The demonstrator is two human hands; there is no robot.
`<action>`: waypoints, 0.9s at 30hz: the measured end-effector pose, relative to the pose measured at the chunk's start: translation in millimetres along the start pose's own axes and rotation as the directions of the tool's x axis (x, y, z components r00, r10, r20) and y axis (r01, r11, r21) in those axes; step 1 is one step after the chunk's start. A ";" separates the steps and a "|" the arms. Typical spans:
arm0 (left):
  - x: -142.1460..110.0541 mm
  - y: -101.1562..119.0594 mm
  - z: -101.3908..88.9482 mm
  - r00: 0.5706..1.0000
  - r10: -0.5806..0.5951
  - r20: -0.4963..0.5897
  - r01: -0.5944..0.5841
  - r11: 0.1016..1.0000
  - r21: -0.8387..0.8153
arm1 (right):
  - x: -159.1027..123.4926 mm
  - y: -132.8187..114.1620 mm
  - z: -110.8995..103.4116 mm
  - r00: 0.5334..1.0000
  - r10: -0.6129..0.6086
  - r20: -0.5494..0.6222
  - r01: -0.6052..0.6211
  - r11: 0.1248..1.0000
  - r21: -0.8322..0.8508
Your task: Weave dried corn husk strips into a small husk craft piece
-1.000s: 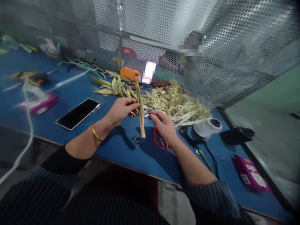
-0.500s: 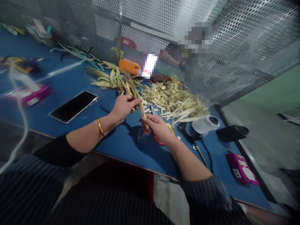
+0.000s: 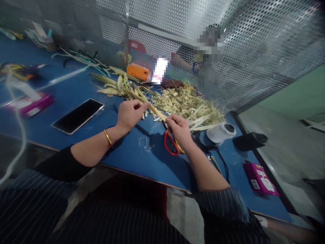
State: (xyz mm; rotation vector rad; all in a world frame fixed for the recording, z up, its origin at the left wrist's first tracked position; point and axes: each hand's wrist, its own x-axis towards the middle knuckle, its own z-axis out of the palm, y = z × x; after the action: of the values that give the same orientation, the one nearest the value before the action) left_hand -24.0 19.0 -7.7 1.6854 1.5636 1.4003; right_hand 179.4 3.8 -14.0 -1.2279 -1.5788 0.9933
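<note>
While cut scraps (image 3: 188,106) lie heaped beyond the scissors (image 3: 166,144), our left hand (image 3: 130,115) and right hand (image 3: 179,131) pinch one dried husk strip (image 3: 157,112), with whole husks (image 3: 114,85), left of those scissors, seemingly untrimmed.

A blue worktop (image 3: 127,152) with a thin brownish front edge spreads across the room, and behind it rises a grey perforated metal screen (image 3: 162,13), crossed by an upright post (image 3: 127,34) and a slanting rail (image 3: 162,33). Through the holes shows something red (image 3: 137,45), apparently a chair back. Light glints unevenly off the metal. To the right, a pale green wall (image 3: 304,88) stands beyond grey floor (image 3: 279,128)
</note>
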 end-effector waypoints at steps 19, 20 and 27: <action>-0.2 -4.2 0.0 0.920 0.254 0.299 -0.361 0.846 0.392 | -43.5 -4.5 -26.7 0.974 0.178 0.142 0.104 0.203 -0.974; -0.1 -3.7 0.4 0.923 0.243 0.299 -0.352 0.847 0.398 | -42.0 -2.8 -25.8 0.976 0.170 0.133 0.095 0.213 -0.972; 2.3 -4.8 -0.8 0.939 0.234 0.252 -0.321 0.860 0.397 | -29.0 5.5 -26.4 0.974 0.222 0.039 -0.156 0.791 -0.592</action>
State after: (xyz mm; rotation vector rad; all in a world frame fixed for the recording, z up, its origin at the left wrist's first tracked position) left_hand -27.3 22.1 -10.6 2.3190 1.6503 1.0092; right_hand 209.7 -21.5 -16.1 -1.8114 -1.9602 0.7100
